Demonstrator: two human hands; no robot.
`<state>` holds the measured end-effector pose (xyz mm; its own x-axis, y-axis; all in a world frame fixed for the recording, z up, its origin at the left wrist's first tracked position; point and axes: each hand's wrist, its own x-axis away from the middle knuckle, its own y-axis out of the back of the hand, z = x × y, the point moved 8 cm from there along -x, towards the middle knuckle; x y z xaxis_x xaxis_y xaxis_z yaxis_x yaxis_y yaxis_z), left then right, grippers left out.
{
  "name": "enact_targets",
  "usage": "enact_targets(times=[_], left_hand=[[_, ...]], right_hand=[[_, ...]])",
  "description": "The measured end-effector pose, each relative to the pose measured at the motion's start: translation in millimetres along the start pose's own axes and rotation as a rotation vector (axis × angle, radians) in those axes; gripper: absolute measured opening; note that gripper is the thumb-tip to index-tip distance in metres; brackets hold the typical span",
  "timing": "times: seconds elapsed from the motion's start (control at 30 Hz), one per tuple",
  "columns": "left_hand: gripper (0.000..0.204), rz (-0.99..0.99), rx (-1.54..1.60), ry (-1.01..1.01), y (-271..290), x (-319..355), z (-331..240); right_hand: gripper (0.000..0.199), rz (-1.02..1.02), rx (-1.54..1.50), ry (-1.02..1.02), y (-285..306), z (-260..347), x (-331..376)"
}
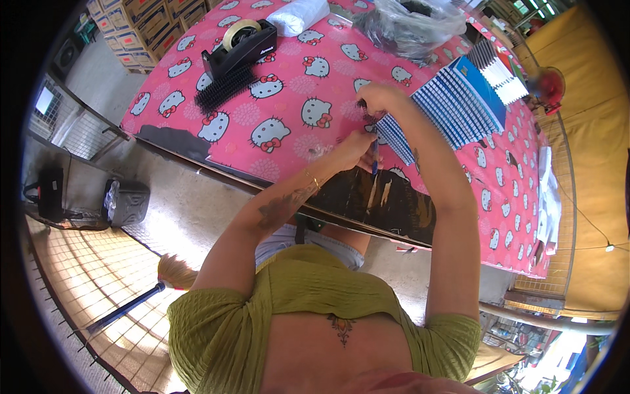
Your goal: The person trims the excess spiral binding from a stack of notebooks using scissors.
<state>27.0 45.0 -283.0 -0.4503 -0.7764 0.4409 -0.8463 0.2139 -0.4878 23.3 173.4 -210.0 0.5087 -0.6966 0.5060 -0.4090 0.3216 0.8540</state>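
Note:
My left hand (pixel 357 150) is closed around a narrow blue-edged item (pixel 375 159), seen almost edge-on near the front of the table; its kind does not show clearly. Just beyond it, my right hand (pixel 386 98) curls down with its fingers closed. Something small and dark shows under those fingers, too small to name. The two hands are close together, one above the other in the picture. To the right of both hands lies a fanned stack of blue-and-white notebooks (pixel 453 108), partly behind my right forearm.
A pink patterned cloth (pixel 246 115) covers the table, torn at the front edge. Black binding coils (pixel 226 90) lie by a tape dispenser (pixel 241 49). A clear plastic bag (pixel 410 29) and a white roll (pixel 298 16) are at the back. Stacked cartons (pixel 141 33) stand far left.

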Motion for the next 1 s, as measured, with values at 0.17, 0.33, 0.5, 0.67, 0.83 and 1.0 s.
enact_targets(times=[0.17,0.33,0.5,0.67,0.83,1.0], left_hand=[[0.030,-0.053,0.070,0.030,1,-9,-3],[0.029,-0.056,0.045,-0.035,9,-24,-5],[0.034,0.033,-0.023,0.033,0,-2,-4],[0.038,0.005,0.059,0.121,6,-12,0],[0.037,-0.044,0.051,0.073,17,-34,3],[0.038,0.033,-0.009,0.168,5,-10,0]], right_hand=[[0.031,0.050,0.037,-0.011,0,2,3],[0.028,0.062,-0.037,-0.010,0,7,2],[0.027,0.049,0.005,0.004,-10,-2,1],[0.029,0.033,-0.059,-0.011,-9,-3,-1],[0.032,0.023,-0.041,0.019,-9,-1,-9],[0.033,0.057,0.031,0.038,-19,-3,-13]])
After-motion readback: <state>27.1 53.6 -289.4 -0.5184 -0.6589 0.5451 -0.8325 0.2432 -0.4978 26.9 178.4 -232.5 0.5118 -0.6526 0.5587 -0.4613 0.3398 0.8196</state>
